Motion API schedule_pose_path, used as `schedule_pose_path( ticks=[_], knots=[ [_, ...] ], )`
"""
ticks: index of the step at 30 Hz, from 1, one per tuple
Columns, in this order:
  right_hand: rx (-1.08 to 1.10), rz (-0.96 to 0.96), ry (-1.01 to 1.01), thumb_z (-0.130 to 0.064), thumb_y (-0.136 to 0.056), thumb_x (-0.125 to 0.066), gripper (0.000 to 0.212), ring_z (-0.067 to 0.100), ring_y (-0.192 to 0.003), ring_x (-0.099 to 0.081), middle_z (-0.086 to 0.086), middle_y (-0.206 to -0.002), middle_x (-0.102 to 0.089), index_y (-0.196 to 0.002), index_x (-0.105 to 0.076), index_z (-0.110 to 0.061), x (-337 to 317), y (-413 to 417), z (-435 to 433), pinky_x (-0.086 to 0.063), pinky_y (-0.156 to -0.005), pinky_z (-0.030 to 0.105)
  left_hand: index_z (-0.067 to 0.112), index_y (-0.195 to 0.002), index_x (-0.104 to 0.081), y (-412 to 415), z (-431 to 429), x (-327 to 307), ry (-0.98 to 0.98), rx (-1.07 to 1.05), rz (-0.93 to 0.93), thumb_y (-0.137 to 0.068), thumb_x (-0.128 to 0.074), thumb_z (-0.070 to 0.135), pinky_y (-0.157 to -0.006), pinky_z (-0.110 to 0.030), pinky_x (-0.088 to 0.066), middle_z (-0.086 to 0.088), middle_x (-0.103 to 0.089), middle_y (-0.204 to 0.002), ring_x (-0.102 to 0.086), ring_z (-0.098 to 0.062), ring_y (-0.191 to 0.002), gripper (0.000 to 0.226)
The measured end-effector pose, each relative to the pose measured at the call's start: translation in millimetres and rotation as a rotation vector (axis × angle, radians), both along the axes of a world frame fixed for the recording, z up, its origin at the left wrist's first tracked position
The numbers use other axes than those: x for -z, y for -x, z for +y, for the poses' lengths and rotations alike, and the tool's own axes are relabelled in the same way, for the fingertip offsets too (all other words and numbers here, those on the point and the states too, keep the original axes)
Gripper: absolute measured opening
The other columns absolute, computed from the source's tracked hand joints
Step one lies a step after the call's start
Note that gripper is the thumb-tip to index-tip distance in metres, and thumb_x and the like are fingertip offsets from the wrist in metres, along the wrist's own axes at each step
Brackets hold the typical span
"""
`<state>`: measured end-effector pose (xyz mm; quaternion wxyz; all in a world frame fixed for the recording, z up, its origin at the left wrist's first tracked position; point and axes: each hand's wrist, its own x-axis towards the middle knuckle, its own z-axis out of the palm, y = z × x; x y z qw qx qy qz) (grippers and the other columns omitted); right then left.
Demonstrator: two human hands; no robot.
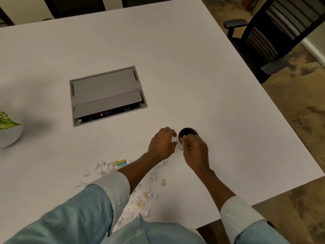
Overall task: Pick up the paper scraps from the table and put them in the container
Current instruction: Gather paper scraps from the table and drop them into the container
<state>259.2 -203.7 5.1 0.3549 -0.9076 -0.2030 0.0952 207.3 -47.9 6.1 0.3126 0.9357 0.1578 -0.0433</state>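
Observation:
A small round black container (189,131) stands on the white table (193,76), with some white scraps visible inside. My right hand (195,152) hovers over its near rim, fingertips pinched on a paper scrap at the opening. My left hand (162,143) is curled just left of the container, fingers close to its side; I cannot tell whether it touches. A scatter of white and tan paper scraps (140,201) lies near the table's front edge, partly hidden under my left forearm. Among them is a yellow-and-blue scrap (121,163).
A grey recessed cable box (107,95) with a red light sits in the table's middle. A white plant pot (8,136) with a green leaf stands at the left edge. A black office chair (274,37) stands beyond the table's right corner.

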Motion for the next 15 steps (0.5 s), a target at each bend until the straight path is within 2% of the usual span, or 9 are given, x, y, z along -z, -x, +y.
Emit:
schedule_pose_path(
  ticks=[3,5,8,10,12,15],
  knots=[
    [-0.173,0.118,0.031,-0.011,-0.091,-0.071,0.017,0.009,-0.076,-0.067,-0.004,-0.101,-0.067,-0.104,-0.07,-0.022,22,31,2,-0.061,-0.077,0.036,0.016,-0.128,-0.06,43,17,23,-0.059,-0.057,0.104,-0.094,-0.068,0.027,-0.089,-0.04,-0.055,-0.004,-0.061,-0.131,-0.054,-0.024,-0.122,0.036],
    [-0.265,0.193,0.122,-0.024,-0.09,-0.074,0.024,0.011,-0.078,-0.068,-0.006,-0.106,-0.062,-0.112,-0.066,-0.027,38,48,3,-0.061,-0.078,0.041,0.015,-0.133,-0.057,74,25,41,-0.108,-0.061,0.214,-0.094,-0.067,0.028,-0.09,-0.04,-0.055,-0.004,-0.057,-0.137,-0.05,-0.024,-0.127,0.042],
    [-0.345,0.25,0.309,-0.046,-0.086,-0.076,0.054,0.022,-0.101,-0.067,-0.002,-0.123,-0.053,-0.131,-0.05,-0.029,59,66,7,-0.059,-0.085,0.043,0.012,-0.149,-0.041,115,30,64,-0.14,-0.039,0.324,-0.09,-0.072,0.039,-0.106,-0.039,-0.051,-0.008,-0.041,-0.156,-0.038,-0.027,-0.144,0.072],
    [-0.348,0.275,0.404,-0.055,-0.08,-0.079,0.079,0.026,-0.114,-0.062,0.002,-0.136,-0.044,-0.142,-0.038,-0.028,69,71,11,-0.058,-0.09,0.044,0.01,-0.159,-0.023,134,28,77,-0.113,0.023,0.361,-0.088,-0.072,0.051,-0.12,-0.044,-0.037,-0.01,-0.015,-0.17,-0.016,-0.03,-0.157,0.095],
    [-0.36,0.302,0.478,-0.06,-0.073,-0.084,0.103,0.027,-0.122,-0.058,0.005,-0.144,-0.034,-0.151,-0.026,-0.026,75,73,14,-0.057,-0.095,0.043,0.012,-0.163,-0.005,147,24,84,-0.104,0.106,0.403,-0.085,-0.072,0.059,-0.125,-0.047,-0.025,-0.007,0.009,-0.173,0.005,-0.028,-0.16,0.113],
    [-0.448,0.322,0.535,-0.057,-0.066,-0.09,0.128,0.028,-0.131,-0.05,0.008,-0.15,-0.022,-0.16,-0.011,-0.023,81,75,18,-0.056,-0.101,0.042,0.015,-0.162,0.008,155,16,92,-0.153,0.174,0.42,-0.081,-0.075,0.061,-0.125,-0.049,-0.021,-0.006,0.024,-0.17,0.011,-0.029,-0.159,0.125]
  ],
)
